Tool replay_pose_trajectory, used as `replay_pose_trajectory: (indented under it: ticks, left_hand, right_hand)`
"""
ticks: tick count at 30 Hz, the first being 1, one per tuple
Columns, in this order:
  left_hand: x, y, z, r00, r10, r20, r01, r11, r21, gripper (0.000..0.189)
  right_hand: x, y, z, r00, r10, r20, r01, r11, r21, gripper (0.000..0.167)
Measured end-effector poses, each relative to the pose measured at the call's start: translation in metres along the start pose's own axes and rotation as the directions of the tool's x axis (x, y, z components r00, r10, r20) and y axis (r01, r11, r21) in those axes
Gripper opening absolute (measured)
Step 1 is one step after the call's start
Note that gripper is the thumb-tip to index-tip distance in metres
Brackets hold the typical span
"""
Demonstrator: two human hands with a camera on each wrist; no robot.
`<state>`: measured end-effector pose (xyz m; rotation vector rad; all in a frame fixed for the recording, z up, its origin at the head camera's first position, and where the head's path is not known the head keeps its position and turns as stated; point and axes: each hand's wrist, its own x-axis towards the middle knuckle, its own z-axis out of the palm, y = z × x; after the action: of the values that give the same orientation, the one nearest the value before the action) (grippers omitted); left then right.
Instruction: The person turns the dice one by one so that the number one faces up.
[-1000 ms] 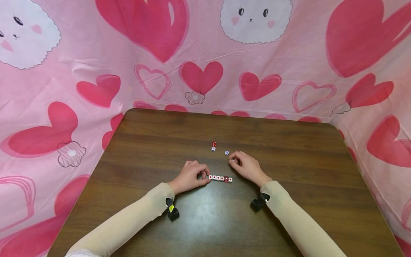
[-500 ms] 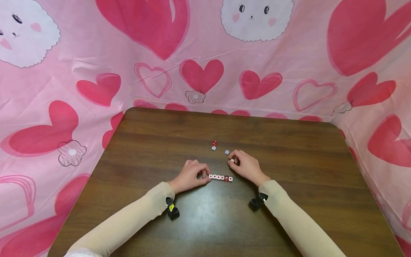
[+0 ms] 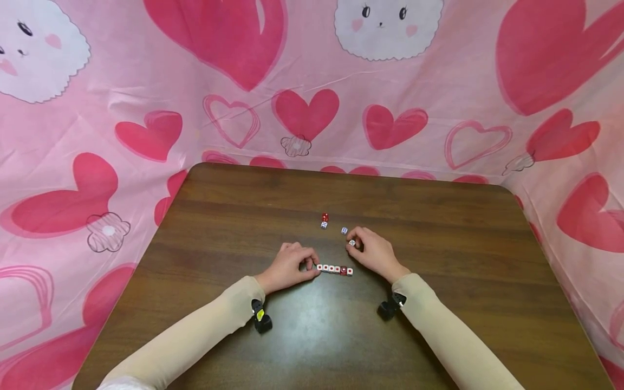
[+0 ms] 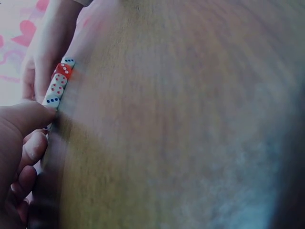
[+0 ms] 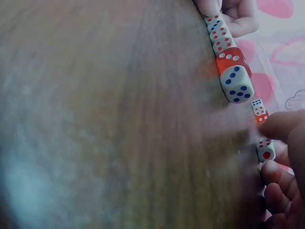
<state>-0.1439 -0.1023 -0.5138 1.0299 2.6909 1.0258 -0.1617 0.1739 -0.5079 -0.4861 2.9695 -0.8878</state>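
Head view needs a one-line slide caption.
Left hand gripping one end of a row of six dice, right hand holding another die, brown table.

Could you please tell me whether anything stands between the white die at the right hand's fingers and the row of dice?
Apart from the right hand itself, nothing visible does: only bare tabletop lies between the white die and the row of dice.

Pink heart-printed cloth (image 3: 336, 76) behind a brown wood-grain table (image 3: 322, 330).
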Motion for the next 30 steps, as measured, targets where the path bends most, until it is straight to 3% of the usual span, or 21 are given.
replay_pose_trajectory:
  ticks: [9, 16, 25, 30]
  left_hand:
    - [-0.0005, -0.0018, 0.0025, 1.000, -0.010, 0.005, 0.009, 1.000, 0.001, 0.016]
    - [-0.0008, -0.0008, 0.0014, 1.000, -0.006, 0.002, 0.006, 1.000, 0.009, 0.016]
    - [-0.0019, 0.0012, 0.0005, 1.000, 0.011, -0.011, -0.011, 1.000, 0.007, 0.016]
    - [-0.0017, 0.0007, 0.0003, 1.000, 0.014, -0.017, -0.014, 1.000, 0.007, 0.016]
  right_hand:
    - [-0.0012, -0.0027, -0.0008, 0.999, 0.038, -0.003, -0.038, 0.999, -0.008, 0.007]
    - [-0.0002, -0.0044, -0.0012, 1.000, 0.020, 0.013, -0.019, 0.999, -0.027, 0.016]
    - [-0.0009, -0.0065, -0.0017, 0.999, 0.043, 0.003, -0.043, 0.999, -0.026, 0.006]
    - [-0.0003, -0.0077, -0.0037, 0.999, 0.040, 0.022, -0.039, 0.999, -0.029, 0.014]
